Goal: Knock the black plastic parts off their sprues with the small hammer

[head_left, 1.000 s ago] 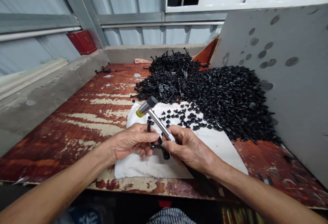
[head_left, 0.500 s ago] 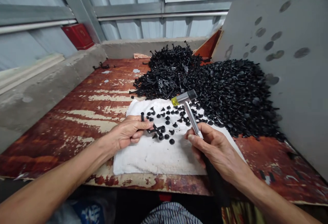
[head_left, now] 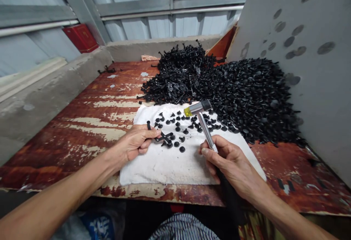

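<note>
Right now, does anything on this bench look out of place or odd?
A few black plastic pieces lie alone on the peeling red board, well left of the main heap, so they look like strays.

Towel (head_left: 161, 170) on wooden bench (head_left: 65, 159), fasteners (head_left: 182, 149) on towel, fastener heap (head_left: 246, 101) behind it, board (head_left: 318, 93) right of heap

The right hand (head_left: 233, 167) hides the lower end of the steel hammer handle (head_left: 206, 134), the left hand (head_left: 135, 143) covers most of the black plastic piece (head_left: 148, 124) it holds, the left forearm (head_left: 60, 199) and right forearm (head_left: 285, 207) run off the bottom edge, and single pieces in the black heap (head_left: 246, 101) at upper right are too small to tell apart.
</note>
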### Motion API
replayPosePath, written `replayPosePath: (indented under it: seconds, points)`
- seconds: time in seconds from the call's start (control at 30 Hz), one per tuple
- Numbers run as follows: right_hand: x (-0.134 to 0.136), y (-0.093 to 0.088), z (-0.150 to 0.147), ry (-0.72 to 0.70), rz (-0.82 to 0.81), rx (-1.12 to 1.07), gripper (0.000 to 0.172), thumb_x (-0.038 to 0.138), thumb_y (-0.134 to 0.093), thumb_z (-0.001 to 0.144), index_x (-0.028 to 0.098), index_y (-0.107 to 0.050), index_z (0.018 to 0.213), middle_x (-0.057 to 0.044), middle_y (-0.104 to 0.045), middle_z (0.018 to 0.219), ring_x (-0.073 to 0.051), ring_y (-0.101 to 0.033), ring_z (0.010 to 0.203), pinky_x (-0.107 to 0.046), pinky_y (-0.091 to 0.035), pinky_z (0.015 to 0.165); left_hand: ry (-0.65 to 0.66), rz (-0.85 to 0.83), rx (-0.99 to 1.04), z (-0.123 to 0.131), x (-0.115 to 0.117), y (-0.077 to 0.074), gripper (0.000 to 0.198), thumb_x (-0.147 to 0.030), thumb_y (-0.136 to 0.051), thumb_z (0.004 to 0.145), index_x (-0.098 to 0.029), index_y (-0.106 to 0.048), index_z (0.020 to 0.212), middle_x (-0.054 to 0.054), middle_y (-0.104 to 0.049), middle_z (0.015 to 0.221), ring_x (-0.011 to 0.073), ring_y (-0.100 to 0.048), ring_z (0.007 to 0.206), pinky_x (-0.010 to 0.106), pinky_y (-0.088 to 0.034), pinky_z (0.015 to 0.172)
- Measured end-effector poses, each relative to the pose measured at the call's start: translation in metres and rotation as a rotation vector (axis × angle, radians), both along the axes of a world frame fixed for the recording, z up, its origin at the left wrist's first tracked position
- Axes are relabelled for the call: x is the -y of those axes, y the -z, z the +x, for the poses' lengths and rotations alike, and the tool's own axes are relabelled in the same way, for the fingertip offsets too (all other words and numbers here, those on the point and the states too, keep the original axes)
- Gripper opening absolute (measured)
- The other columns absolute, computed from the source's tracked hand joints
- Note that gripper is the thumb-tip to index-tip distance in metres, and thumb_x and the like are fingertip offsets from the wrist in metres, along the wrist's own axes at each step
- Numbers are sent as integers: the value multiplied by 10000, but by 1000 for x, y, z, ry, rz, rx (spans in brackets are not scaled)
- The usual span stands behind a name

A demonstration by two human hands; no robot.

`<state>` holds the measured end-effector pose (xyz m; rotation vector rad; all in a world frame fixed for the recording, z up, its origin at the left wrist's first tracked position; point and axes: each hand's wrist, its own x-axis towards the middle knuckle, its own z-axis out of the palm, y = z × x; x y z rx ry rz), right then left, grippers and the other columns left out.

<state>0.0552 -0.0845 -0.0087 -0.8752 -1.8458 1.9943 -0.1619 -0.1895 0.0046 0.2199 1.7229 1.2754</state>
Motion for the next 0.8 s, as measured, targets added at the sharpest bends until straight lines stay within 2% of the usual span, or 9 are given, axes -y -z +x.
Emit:
replayPosePath:
  seconds: [0.13,0.5,0.63,0.7,0.73,0.8]
  points:
    - [1,0,1,2,-8,4,293,488,-613,798,218,-499,814,103,-460,460,-64,-379,363,-183,-317,370,-14,8,15,0,-1,2,184,-94,-745,680,-92,-613,552,-54,-466,413,-11,-243,298,133,-143,298]
    - [-1,4,1,-11,-32,17,290,490,-602,805,222,-494,826,99,-455,474,-74,-377,369,-189,-331,365,-3,-22,23,1,-3,1,224,-102,-726,717,-106,-608,528,-82,-339,324,-1,-221,283,129,-130,303]
    - [-1,4,2,-32,5,29,256,468,-567,834,225,-490,827,101,-432,471,-75,-364,365,-190,-329,357,-3,-24,0,1,-2,2,224,-102,-723,722,-112,-598,537,-83,-349,334,0,-226,285,131,-127,305]
    - [-3,2,3,-59,130,44,221,439,-521,876,222,-520,834,85,-454,474,-91,-402,372,-206,-360,364,-5,-26,-14,2,-2,2,226,-88,-711,731,-120,-584,547,-89,-343,336,2,-226,282,133,-124,306]
    - [-3,1,4,-74,241,41,210,415,-499,899,216,-553,860,57,-514,511,-114,-476,412,-228,-418,399,-7,-34,-23,2,-3,2,231,-81,-703,736,-125,-575,550,-95,-333,333,3,-220,278,135,-122,305]
    - [-4,-1,7,-91,517,6,228,347,-471,932,196,-622,1013,-39,-685,744,-190,-667,672,-307,-559,602,-6,-61,-48,3,-4,0,245,-76,-689,749,-136,-556,552,-102,-317,329,6,-210,270,141,-119,305]
